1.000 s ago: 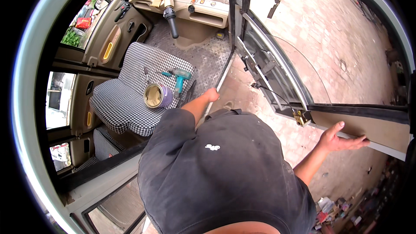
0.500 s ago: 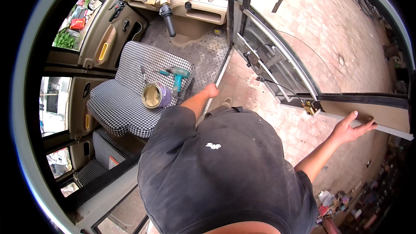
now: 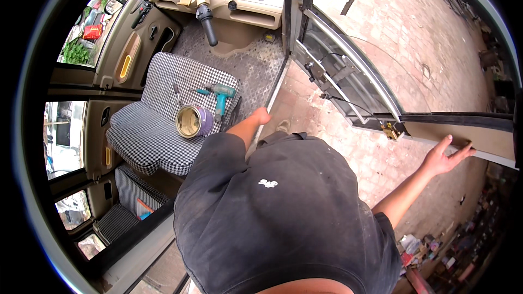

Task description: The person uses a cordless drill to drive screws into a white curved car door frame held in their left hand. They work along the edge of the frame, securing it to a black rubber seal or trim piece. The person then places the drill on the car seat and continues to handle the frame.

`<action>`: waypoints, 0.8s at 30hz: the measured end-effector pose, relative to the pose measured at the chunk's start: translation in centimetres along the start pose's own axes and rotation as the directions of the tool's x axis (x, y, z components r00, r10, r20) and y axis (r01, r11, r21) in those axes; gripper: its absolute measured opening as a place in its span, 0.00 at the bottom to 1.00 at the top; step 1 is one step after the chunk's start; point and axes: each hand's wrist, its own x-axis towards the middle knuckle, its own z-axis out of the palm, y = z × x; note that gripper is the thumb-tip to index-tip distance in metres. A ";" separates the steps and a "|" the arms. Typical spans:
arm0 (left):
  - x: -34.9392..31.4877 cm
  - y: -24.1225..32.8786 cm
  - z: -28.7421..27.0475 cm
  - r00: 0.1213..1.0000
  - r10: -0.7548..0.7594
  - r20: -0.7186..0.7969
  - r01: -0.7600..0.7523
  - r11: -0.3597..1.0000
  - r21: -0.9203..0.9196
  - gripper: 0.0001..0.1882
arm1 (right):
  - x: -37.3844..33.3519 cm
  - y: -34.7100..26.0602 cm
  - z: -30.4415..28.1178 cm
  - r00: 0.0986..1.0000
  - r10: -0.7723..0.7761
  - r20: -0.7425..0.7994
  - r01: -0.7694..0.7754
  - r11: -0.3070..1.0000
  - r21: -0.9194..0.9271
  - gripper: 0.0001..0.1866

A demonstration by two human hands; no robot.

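Observation:
My left hand [image 3: 262,115] is closed beside the sill of the vehicle's doorway [image 3: 277,86]; whatever it may hold is hidden. Out to the right, my right hand [image 3: 442,159] lies against the lower edge of the open door [image 3: 463,137], thumb and fingers spread. The door's inner side is bare, with rods, a window mechanism and a brass-coloured latch [image 3: 390,131] showing. On the checked seat [image 3: 143,114] a teal cordless drill [image 3: 222,95] lies next to a tin [image 3: 194,121] with a purple outside. A thin tool [image 3: 177,92] rests behind the tin.
Ahead are handlebars with a black grip [image 3: 206,23] and a beige dashboard [image 3: 255,15]. A second checked seat [image 3: 128,207] stands farther back in the cabin. Brick paving [image 3: 310,95] runs under the door, and scattered litter [image 3: 417,245] lies at the lower right.
The view has shifted slightly, moving the cabin a little to the left in the picture. Both hands keep nearly the same places and poses.

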 end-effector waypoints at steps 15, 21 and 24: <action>0.1 1.3 0.5 1.000 0.015 -0.004 -0.015 1.000 -0.015 0.27 | 0.0 -2.3 -0.4 1.000 0.018 -0.015 -0.019 0.998 -0.056 0.35; 0.3 0.5 1.1 1.000 0.019 -0.016 -0.020 0.999 -0.030 0.27 | 0.2 -2.1 -0.4 1.000 0.011 -0.020 -0.011 0.999 -0.038 0.34; 0.6 0.0 1.4 1.000 0.004 0.019 -0.004 1.000 -0.002 0.27 | 0.3 -1.6 -0.5 1.000 0.011 -0.006 -0.012 0.999 -0.039 0.35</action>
